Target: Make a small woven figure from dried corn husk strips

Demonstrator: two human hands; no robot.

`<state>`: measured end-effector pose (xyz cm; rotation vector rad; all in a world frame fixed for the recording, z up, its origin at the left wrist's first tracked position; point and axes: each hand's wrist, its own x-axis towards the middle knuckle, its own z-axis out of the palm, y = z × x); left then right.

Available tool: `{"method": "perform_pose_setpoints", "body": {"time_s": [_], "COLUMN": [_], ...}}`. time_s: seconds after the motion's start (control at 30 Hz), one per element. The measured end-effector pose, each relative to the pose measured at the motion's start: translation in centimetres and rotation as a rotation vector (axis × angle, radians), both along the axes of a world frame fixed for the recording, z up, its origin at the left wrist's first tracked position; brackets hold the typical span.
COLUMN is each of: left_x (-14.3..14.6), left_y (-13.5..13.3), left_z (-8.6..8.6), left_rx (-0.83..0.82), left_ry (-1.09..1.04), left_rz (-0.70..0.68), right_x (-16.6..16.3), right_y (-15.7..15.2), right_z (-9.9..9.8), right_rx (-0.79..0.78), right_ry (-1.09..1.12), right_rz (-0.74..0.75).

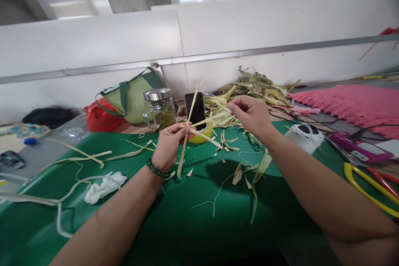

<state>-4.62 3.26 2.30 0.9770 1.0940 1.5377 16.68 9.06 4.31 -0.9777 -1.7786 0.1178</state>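
Observation:
My left hand (170, 143), with a green bead bracelet on its wrist, pinches several narrow, pale corn husk strips (204, 134) where they cross. One long strip (193, 102) stands nearly upright through the pinch, and others fan out to the right. My right hand (249, 114) is raised at the right with thumb and forefinger pressed together. A thin strip runs from the left hand toward those fingertips and appears pinched there, though its end blurs into the husks behind. Beneath the hands, husk scraps (229, 143) and a white thread (214, 203) lie on the green mat (187, 224).
Behind the hands stand a glass jar mug (159, 110), a phone (195, 110) and a tape roll (199, 136). A husk pile (262, 87) lies farther back. Scissors (370, 187) and a purple tool (360, 147) lie right; a white tissue (104, 187) lies left.

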Motion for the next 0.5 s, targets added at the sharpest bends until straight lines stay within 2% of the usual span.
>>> {"method": "perform_pose_setpoints", "body": {"time_s": [0.07,0.17,0.27,0.37,0.5], "left_x": [0.3,0.8,1.3,1.7,2.0], "left_y": [-0.1,-0.4,-0.9,-1.2,-1.4], "left_z": [-0.1,-0.2,-0.3,-0.3,-0.6], "left_rx": [-0.002,0.003,0.010,0.011,-0.001], "left_ry": [0.030,0.081,0.126,0.175,0.186], "left_rz": [-0.002,-0.031,-0.080,-0.125,-0.176], "right_x": [-0.5,-1.6,-2.7,-3.4,-3.7], "right_y": [-1.0,-2.3,-2.7,-2.7,-2.8], "right_z": [0.1,-0.3,-1.2,-1.9,-2.1], "right_rx": [0.094,0.147,0.057,-0.045,0.005], "right_ry": [0.089,-0.001,-0.120,-0.108,-0.070], "right_rz": [0.051,0.136,0.210,0.295,0.343]}}
